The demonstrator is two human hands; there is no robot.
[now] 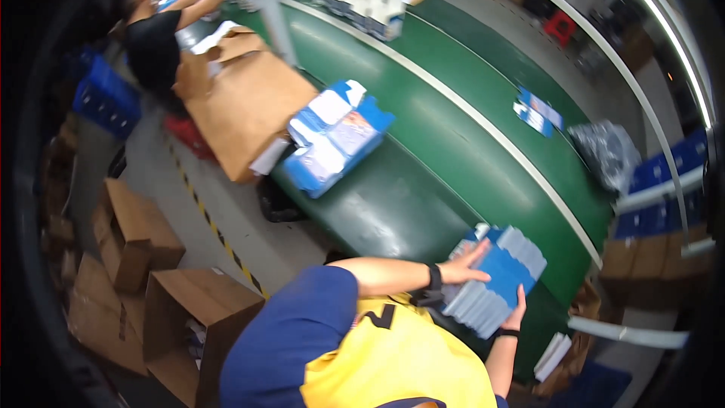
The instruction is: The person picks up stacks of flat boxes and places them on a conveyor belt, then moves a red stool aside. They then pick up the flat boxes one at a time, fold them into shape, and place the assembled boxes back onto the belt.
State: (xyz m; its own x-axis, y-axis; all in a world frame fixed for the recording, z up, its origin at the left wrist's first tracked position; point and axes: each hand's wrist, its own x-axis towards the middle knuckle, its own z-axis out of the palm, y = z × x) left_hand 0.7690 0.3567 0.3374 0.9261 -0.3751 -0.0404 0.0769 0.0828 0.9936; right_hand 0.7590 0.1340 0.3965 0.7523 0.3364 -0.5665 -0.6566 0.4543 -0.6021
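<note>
A thick stack of flat blue-and-grey carton blanks [510, 273] with stepped edges is between my hands at the near right end of the green bench. My left hand [464, 266] presses on its left side, thumb and fingers apart over the top. From the right, my right hand [516, 311] grips the near right side with the fingers up along the edge; part of that hand is hidden behind the stack. Some white-and-blue card shows just beyond my left hand, partly covered.
More blue-and-white carton blanks [336, 140] lie on the bench beside a large brown carton [249, 98]. A grey plastic bag [604, 153] is at the far right. Open brown boxes [200, 310] stand on the floor at left. A co-worker [155, 41] reaches over the bench at far left.
</note>
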